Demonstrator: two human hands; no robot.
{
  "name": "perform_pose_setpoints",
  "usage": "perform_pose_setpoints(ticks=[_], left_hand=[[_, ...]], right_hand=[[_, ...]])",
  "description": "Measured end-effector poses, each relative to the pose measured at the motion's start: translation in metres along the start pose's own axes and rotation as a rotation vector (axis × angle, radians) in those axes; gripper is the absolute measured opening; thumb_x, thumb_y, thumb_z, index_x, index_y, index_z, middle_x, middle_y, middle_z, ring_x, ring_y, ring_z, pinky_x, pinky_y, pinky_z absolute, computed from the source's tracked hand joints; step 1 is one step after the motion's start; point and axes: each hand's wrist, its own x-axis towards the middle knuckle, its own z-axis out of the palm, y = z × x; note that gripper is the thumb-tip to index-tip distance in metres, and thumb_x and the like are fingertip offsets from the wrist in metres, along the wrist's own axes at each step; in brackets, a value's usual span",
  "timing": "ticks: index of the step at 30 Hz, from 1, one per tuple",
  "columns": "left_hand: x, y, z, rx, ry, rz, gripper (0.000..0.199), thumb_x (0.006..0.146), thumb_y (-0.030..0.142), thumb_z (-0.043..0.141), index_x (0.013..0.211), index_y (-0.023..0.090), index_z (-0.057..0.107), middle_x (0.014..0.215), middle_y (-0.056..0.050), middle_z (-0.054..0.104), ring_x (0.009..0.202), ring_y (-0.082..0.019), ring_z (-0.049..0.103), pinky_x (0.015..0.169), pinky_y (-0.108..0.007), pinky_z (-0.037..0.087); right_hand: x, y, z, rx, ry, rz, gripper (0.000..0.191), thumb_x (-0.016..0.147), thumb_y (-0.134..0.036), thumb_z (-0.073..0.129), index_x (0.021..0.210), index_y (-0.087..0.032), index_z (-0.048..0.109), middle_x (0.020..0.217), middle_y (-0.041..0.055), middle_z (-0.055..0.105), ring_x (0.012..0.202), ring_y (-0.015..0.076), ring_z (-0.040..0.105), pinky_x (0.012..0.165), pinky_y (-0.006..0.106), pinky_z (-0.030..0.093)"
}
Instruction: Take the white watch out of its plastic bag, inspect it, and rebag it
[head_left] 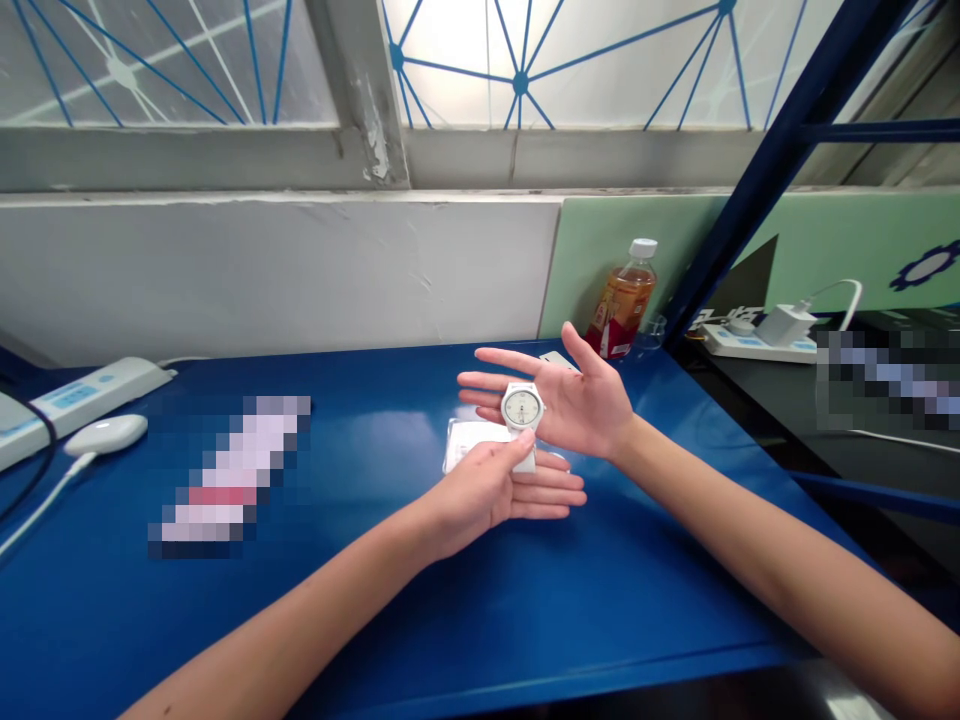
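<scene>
A white wristwatch (523, 408) with a round pale dial faces up above the blue desk. My left hand (487, 490) grips its strap, the thumb pressing just below the dial and the fingers stretched out beneath. Close behind is my right hand (581, 400), palm up with fingers spread and thumb raised. The watch head overlaps its fingers in view; whether they touch I cannot tell. Under the hands lies a clear and white package (456, 440), partly hidden by my left hand.
A drink bottle (626, 300) with a white cap stands at the back right, beside a blue metal post (750, 180). On the left lie a blurred-out flat object (232, 475), a white mouse-shaped device (106, 435) with a cable, and a power strip (97, 395).
</scene>
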Motion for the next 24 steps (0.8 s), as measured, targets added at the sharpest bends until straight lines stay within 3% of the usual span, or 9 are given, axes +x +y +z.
perform_pose_setpoints(ticks=[6,11,14,17,19,21,22,24], left_hand=[[0.0,0.0,-0.002,0.018,0.004,0.002,0.052,0.101,0.048,0.045,0.104,0.001,0.068,0.105,-0.025,0.072,0.099,-0.031,0.072,0.095,-0.046,0.052],[-0.001,0.0,-0.001,0.071,-0.007,-0.007,0.053,0.098,0.052,0.049,0.103,0.003,0.068,0.102,-0.025,0.073,0.096,-0.031,0.073,0.093,-0.047,0.052],[-0.002,0.001,0.0,0.129,0.073,0.141,0.051,0.092,0.052,0.059,0.104,0.004,0.067,0.103,-0.024,0.073,0.099,-0.034,0.072,0.093,-0.047,0.052],[-0.002,0.005,-0.005,0.247,0.244,0.419,0.051,0.09,0.053,0.063,0.11,0.007,0.065,0.11,-0.02,0.072,0.106,-0.032,0.069,0.095,-0.043,0.051],[-0.003,0.008,-0.012,0.417,0.379,0.565,0.046,0.092,0.052,0.059,0.112,0.011,0.065,0.113,-0.016,0.072,0.108,-0.03,0.067,0.094,-0.039,0.051],[-0.005,0.012,-0.019,0.696,0.518,0.631,0.038,0.095,0.049,0.056,0.108,0.016,0.068,0.106,-0.011,0.073,0.102,-0.028,0.069,0.089,-0.035,0.05],[-0.005,0.013,-0.022,0.849,0.567,0.643,0.037,0.096,0.048,0.053,0.106,0.016,0.069,0.097,-0.009,0.074,0.095,-0.028,0.07,0.085,-0.034,0.051],[-0.006,0.013,-0.026,1.106,0.575,0.654,0.035,0.099,0.043,0.048,0.11,0.016,0.068,0.092,-0.009,0.073,0.089,-0.027,0.07,0.081,-0.034,0.05]], right_hand=[[-0.001,0.003,0.001,-0.02,0.028,-0.008,0.067,0.091,-0.068,0.029,0.126,-0.02,0.06,0.148,0.0083,0.051,0.139,0.0268,0.043,0.114,0.045,0.032],[-0.001,0.001,0.005,-0.061,0.03,0.009,0.067,0.091,-0.069,0.029,0.127,-0.021,0.06,0.145,0.0079,0.054,0.133,0.0279,0.05,0.111,0.047,0.036],[0.001,-0.005,0.003,-0.185,0.071,-0.037,0.056,0.093,-0.062,0.04,0.123,-0.021,0.064,0.143,0.008,0.055,0.131,0.0282,0.052,0.11,0.047,0.038],[-0.003,-0.011,0.0,-0.474,0.284,-0.212,0.035,0.09,-0.045,0.059,0.117,-0.024,0.067,0.139,0.0051,0.059,0.128,0.025,0.053,0.108,0.042,0.041],[-0.01,-0.013,-0.002,-0.643,0.398,-0.335,0.029,0.089,-0.037,0.064,0.114,-0.025,0.068,0.127,0.0048,0.065,0.116,0.0217,0.06,0.1,0.038,0.046],[-0.021,-0.011,-0.004,-0.731,0.431,-0.361,0.028,0.09,-0.037,0.062,0.113,-0.022,0.068,0.099,0.0042,0.071,0.087,0.0171,0.066,0.082,0.034,0.052],[-0.027,-0.008,-0.004,-0.753,0.427,-0.344,0.03,0.091,-0.038,0.06,0.114,-0.021,0.067,0.082,0.0017,0.069,0.071,0.0146,0.064,0.071,0.031,0.052],[-0.038,-0.001,-0.004,-0.758,0.409,-0.324,0.036,0.093,-0.041,0.057,0.121,-0.02,0.063,0.069,-0.0017,0.063,0.056,0.0122,0.057,0.059,0.029,0.049]])
